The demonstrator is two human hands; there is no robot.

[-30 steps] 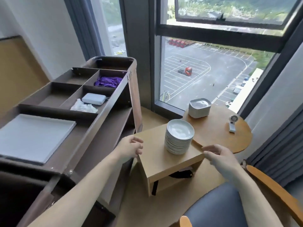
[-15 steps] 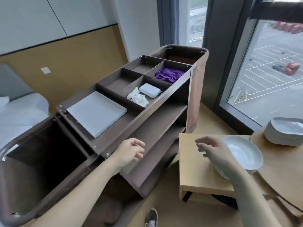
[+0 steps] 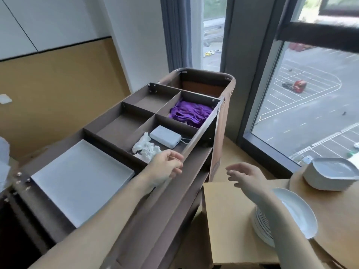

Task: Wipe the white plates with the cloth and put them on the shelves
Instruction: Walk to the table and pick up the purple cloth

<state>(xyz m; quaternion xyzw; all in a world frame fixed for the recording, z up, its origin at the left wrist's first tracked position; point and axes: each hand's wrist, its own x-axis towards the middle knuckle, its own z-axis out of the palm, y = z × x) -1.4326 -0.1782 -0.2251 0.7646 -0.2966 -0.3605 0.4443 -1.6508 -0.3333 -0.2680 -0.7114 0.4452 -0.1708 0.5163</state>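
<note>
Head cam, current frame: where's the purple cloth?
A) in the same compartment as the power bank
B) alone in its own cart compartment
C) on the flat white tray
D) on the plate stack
B: the purple cloth lies by itself in a top compartment of the cart, one divider beyond the compartment that holds the power bank and the crumpled white paper.
</note>
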